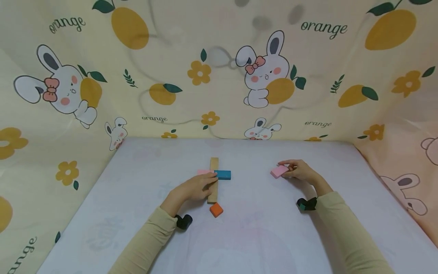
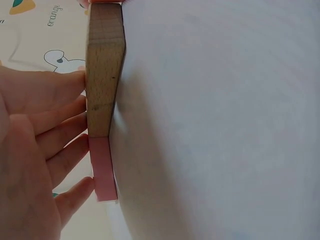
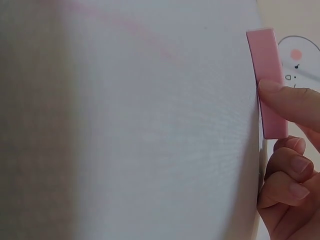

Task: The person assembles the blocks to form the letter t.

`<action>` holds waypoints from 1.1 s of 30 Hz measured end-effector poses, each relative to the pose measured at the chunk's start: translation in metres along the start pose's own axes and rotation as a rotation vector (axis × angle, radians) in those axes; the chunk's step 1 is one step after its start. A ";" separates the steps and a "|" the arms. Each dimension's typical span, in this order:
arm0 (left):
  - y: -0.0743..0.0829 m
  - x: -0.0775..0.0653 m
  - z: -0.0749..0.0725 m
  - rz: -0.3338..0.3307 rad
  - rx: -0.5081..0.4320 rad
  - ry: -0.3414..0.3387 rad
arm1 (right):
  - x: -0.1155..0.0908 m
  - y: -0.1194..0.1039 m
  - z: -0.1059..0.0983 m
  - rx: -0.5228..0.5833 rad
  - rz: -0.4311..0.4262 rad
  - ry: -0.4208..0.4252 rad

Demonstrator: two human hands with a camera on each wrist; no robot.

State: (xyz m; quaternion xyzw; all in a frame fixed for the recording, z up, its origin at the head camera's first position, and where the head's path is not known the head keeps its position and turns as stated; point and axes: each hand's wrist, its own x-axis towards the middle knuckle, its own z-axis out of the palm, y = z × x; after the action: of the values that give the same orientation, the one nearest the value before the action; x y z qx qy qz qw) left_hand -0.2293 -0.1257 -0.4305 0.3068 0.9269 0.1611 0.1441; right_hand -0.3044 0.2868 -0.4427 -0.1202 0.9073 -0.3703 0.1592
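My left hand (image 1: 195, 187) rests its fairly straight fingers on top of a flat arrangement of blocks. A plain wooden block (image 1: 212, 192) lies lengthwise under it, with another wooden block (image 1: 214, 163) farther back. Between these, a pink block (image 1: 204, 172) sticks out to the left and a blue block (image 1: 224, 175) to the right. The left wrist view shows fingertips touching the wooden block (image 2: 104, 75) and the pink block (image 2: 103, 170). Off to the right, my right hand (image 1: 301, 170) pinches a second pink block (image 1: 278, 171) by its near end; the thumb lies along its side (image 3: 270, 55).
An orange block (image 1: 216, 209) sits turned at an angle just in front of the near wooden block. All lie on a white table surface (image 1: 253, 236). A printed cloth (image 1: 219, 102) with rabbits and oranges rises behind and at the sides.
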 end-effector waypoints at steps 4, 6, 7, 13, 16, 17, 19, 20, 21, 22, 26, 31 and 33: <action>0.000 0.001 0.001 0.005 0.003 0.000 | -0.001 0.000 -0.001 -0.002 0.007 0.004; 0.000 0.001 0.001 0.006 0.000 0.004 | -0.002 0.001 -0.001 -0.008 0.008 0.010; 0.000 0.001 0.001 0.006 0.000 0.003 | -0.002 0.001 -0.002 -0.011 0.013 0.014; 0.000 0.000 0.000 0.003 0.005 0.008 | 0.000 0.003 -0.001 -0.018 0.040 0.031; 0.000 0.000 0.001 0.000 0.004 0.008 | 0.000 0.003 -0.001 -0.021 0.051 0.032; 0.000 0.000 0.001 -0.001 0.003 0.008 | 0.001 0.004 -0.001 -0.020 0.056 0.033; -0.001 0.000 0.001 -0.003 -0.001 0.008 | 0.000 0.004 -0.001 -0.021 0.055 0.033; -0.001 0.000 0.001 -0.003 -0.003 0.008 | 0.000 0.004 -0.001 -0.023 0.056 0.033; -0.001 0.001 0.002 -0.003 -0.004 0.007 | 0.000 0.005 -0.001 -0.024 0.059 0.034; -0.001 0.001 0.002 -0.003 -0.004 0.008 | 0.000 0.005 0.000 -0.024 0.060 0.035; -0.001 0.001 0.003 -0.003 -0.002 0.008 | 0.000 0.005 0.000 -0.027 0.069 0.039; -0.001 0.001 0.002 -0.005 -0.002 0.007 | -0.001 0.004 0.001 -0.021 0.077 0.043; 0.000 0.000 0.002 -0.006 -0.002 0.007 | -0.001 0.004 0.001 -0.022 0.072 0.044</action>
State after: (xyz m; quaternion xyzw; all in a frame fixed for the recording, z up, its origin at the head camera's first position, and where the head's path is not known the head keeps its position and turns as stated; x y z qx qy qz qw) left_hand -0.2290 -0.1253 -0.4324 0.3032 0.9282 0.1625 0.1416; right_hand -0.3034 0.2893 -0.4462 -0.0810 0.9183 -0.3570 0.1510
